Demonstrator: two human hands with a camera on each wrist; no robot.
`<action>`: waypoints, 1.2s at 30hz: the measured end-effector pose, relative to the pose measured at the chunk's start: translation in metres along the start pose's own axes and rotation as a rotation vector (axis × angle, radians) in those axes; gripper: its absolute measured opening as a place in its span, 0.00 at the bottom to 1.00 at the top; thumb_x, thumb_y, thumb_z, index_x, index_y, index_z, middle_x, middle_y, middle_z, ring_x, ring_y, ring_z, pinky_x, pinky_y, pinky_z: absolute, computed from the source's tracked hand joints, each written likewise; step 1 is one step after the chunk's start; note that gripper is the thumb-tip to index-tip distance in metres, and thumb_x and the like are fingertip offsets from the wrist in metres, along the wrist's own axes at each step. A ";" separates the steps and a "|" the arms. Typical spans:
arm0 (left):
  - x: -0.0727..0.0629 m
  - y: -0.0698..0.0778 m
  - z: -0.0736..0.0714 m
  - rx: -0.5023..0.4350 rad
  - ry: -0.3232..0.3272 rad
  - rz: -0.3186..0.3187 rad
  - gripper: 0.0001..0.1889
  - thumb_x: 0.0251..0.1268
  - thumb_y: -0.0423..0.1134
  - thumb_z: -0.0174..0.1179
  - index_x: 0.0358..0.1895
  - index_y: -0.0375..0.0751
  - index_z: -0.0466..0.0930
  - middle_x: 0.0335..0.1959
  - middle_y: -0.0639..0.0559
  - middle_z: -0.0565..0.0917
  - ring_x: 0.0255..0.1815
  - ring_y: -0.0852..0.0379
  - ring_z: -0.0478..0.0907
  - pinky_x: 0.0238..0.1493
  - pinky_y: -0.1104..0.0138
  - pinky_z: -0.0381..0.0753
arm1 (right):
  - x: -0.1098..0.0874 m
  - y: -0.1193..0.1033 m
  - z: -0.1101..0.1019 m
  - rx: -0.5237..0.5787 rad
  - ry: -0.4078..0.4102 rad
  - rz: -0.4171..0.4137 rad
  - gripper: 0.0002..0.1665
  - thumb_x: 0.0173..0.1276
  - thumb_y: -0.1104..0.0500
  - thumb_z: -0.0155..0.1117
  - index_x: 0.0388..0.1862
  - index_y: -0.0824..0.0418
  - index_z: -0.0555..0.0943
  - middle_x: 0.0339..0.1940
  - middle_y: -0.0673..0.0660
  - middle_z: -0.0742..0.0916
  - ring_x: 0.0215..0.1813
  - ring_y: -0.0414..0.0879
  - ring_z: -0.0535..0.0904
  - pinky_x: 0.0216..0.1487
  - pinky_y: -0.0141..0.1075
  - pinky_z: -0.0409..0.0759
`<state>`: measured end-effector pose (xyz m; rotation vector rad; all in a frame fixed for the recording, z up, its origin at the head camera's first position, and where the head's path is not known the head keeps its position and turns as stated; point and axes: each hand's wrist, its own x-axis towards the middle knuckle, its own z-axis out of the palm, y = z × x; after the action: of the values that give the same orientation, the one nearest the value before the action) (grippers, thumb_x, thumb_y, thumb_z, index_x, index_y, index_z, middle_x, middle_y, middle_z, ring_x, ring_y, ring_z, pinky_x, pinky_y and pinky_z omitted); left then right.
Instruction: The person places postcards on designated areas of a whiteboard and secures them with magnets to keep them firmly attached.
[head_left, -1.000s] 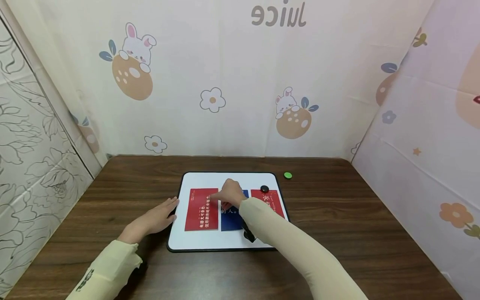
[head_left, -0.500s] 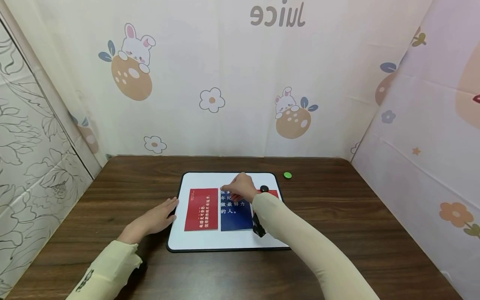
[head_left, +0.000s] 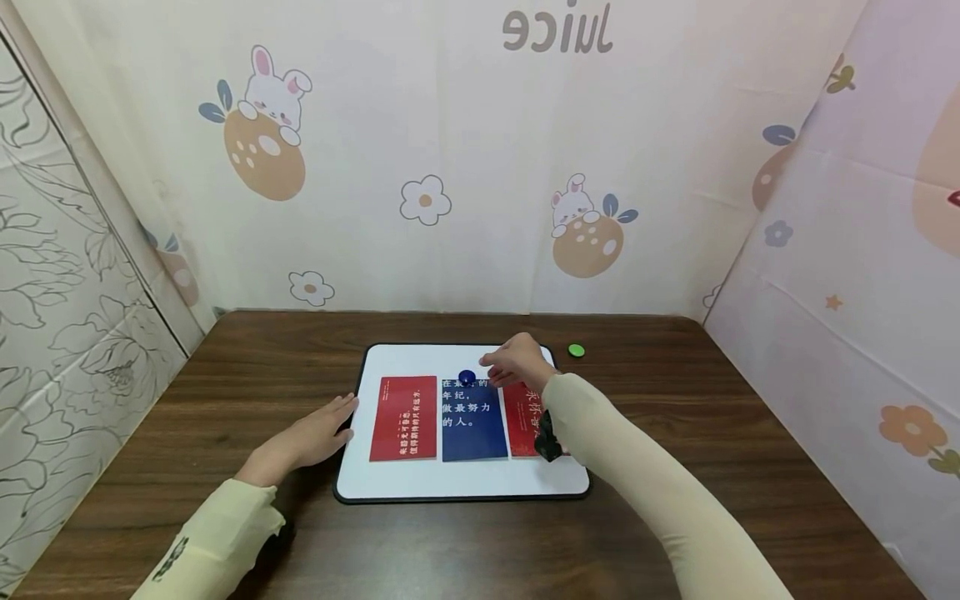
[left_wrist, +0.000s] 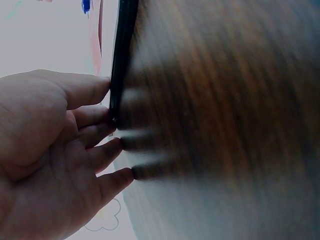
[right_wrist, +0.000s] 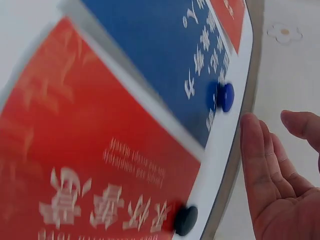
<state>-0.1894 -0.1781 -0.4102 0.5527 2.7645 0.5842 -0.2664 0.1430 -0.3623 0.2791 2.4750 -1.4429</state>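
Observation:
A whiteboard (head_left: 390, 483) with a black rim lies on the table, bearing a left red card (head_left: 397, 425), a middle blue card (head_left: 476, 442) and a right red card (head_left: 522, 417). At the top edge of the blue card sits a round blue magnet (head_left: 467, 377). My right hand (head_left: 519, 361) hovers just right of this magnet, fingers extended and holding nothing. In the right wrist view a black magnet (right_wrist: 186, 221) sits on the right red card; my hand hides it in the head view. My left hand (head_left: 318, 435) touches the board's left rim (left_wrist: 120, 65) with its fingertips.
A green magnet (head_left: 576, 351) lies on the brown wooden table (head_left: 675, 417), beyond the board's upper right corner. Behind the table hangs a patterned curtain (head_left: 480, 250), with more cloth at both sides.
My right hand has moved right, from the left red card across the blue card and off it. The blue magnet, hidden before, now shows on the blue card's top edge. My left hand stays put.

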 end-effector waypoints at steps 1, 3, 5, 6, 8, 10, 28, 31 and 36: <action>0.000 0.000 0.000 -0.001 0.000 0.000 0.30 0.68 0.34 0.55 0.69 0.24 0.58 0.70 0.28 0.59 0.71 0.32 0.52 0.66 0.43 0.58 | 0.001 0.001 -0.004 0.023 -0.001 0.001 0.16 0.63 0.60 0.68 0.42 0.72 0.84 0.32 0.64 0.87 0.35 0.54 0.86 0.40 0.41 0.83; 0.000 0.001 -0.001 0.000 0.003 0.002 0.30 0.68 0.34 0.55 0.69 0.24 0.58 0.69 0.28 0.59 0.71 0.32 0.53 0.66 0.43 0.58 | 0.001 0.003 -0.012 0.068 0.002 0.013 0.15 0.63 0.61 0.68 0.42 0.72 0.84 0.34 0.65 0.87 0.36 0.55 0.86 0.43 0.43 0.83; 0.000 0.001 0.000 0.000 0.005 0.003 0.30 0.68 0.34 0.55 0.69 0.24 0.58 0.69 0.28 0.59 0.71 0.33 0.53 0.66 0.44 0.58 | 0.002 0.006 -0.020 0.103 0.004 0.026 0.15 0.63 0.61 0.67 0.42 0.73 0.83 0.35 0.65 0.87 0.37 0.55 0.86 0.45 0.44 0.82; 0.000 0.001 0.000 0.001 0.006 0.005 0.30 0.68 0.34 0.55 0.69 0.24 0.58 0.69 0.28 0.59 0.71 0.32 0.53 0.66 0.43 0.58 | 0.002 0.006 -0.024 0.117 0.006 0.033 0.15 0.64 0.61 0.67 0.43 0.73 0.82 0.35 0.65 0.87 0.37 0.54 0.86 0.46 0.44 0.82; 0.000 0.001 0.000 0.003 0.006 0.008 0.30 0.68 0.34 0.55 0.69 0.24 0.58 0.69 0.28 0.59 0.71 0.32 0.53 0.65 0.43 0.58 | 0.004 0.008 -0.031 0.141 0.011 0.052 0.16 0.64 0.61 0.67 0.44 0.73 0.82 0.36 0.65 0.86 0.37 0.54 0.86 0.46 0.44 0.82; 0.000 0.001 0.001 0.004 0.005 0.008 0.30 0.68 0.34 0.55 0.69 0.24 0.58 0.69 0.28 0.59 0.71 0.32 0.53 0.65 0.43 0.58 | 0.005 0.011 -0.038 0.162 0.015 0.064 0.18 0.66 0.60 0.65 0.47 0.73 0.81 0.39 0.66 0.86 0.39 0.53 0.86 0.47 0.43 0.81; 0.000 -0.002 0.003 -0.006 -0.003 -0.001 0.30 0.68 0.34 0.55 0.69 0.25 0.58 0.70 0.28 0.59 0.71 0.32 0.52 0.66 0.43 0.58 | 0.018 0.032 -0.105 0.376 0.112 0.072 0.19 0.67 0.65 0.60 0.54 0.74 0.74 0.32 0.60 0.86 0.36 0.49 0.86 0.48 0.41 0.80; 0.000 -0.002 0.003 -0.006 0.000 0.001 0.30 0.68 0.34 0.55 0.69 0.25 0.58 0.70 0.28 0.59 0.71 0.32 0.52 0.66 0.43 0.58 | 0.019 0.035 -0.114 0.398 0.118 0.072 0.19 0.66 0.66 0.60 0.54 0.75 0.74 0.30 0.60 0.86 0.33 0.47 0.86 0.48 0.40 0.81; 0.001 -0.001 0.002 -0.009 -0.003 -0.008 0.31 0.68 0.35 0.56 0.70 0.26 0.57 0.70 0.29 0.59 0.71 0.33 0.52 0.65 0.43 0.58 | 0.021 0.041 -0.125 0.409 0.136 0.072 0.20 0.68 0.65 0.60 0.55 0.75 0.73 0.29 0.58 0.86 0.32 0.45 0.86 0.50 0.40 0.79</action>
<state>-0.1896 -0.1783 -0.4129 0.5393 2.7584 0.5935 -0.2906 0.2727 -0.3438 0.5555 2.2189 -1.9477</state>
